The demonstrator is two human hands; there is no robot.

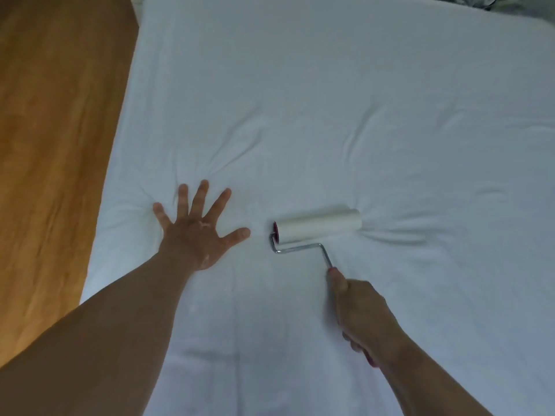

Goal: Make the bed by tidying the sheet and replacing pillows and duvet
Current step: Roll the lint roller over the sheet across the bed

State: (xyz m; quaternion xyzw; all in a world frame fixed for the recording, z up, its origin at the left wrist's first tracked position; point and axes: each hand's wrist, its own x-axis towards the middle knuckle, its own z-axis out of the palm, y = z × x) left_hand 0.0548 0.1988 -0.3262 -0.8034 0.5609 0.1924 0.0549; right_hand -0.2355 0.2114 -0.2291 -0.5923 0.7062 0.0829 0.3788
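Note:
A white fitted sheet (330, 100) covers the mattress and fills most of the view, with creases radiating around the middle. My left hand (195, 232) lies flat on the sheet near the bed's left edge, fingers spread and straight. My right hand (363, 313) grips the red handle of a lint roller (318, 226). The roller's white drum rests on the sheet just right of my left thumb, and its bent metal rod runs back to my fist. No pillow or duvet is plainly in view.
An orange-brown wooden floor (54, 145) runs along the bed's left side. Dark and light fabric (480, 1) shows at the far top right corner beyond the mattress.

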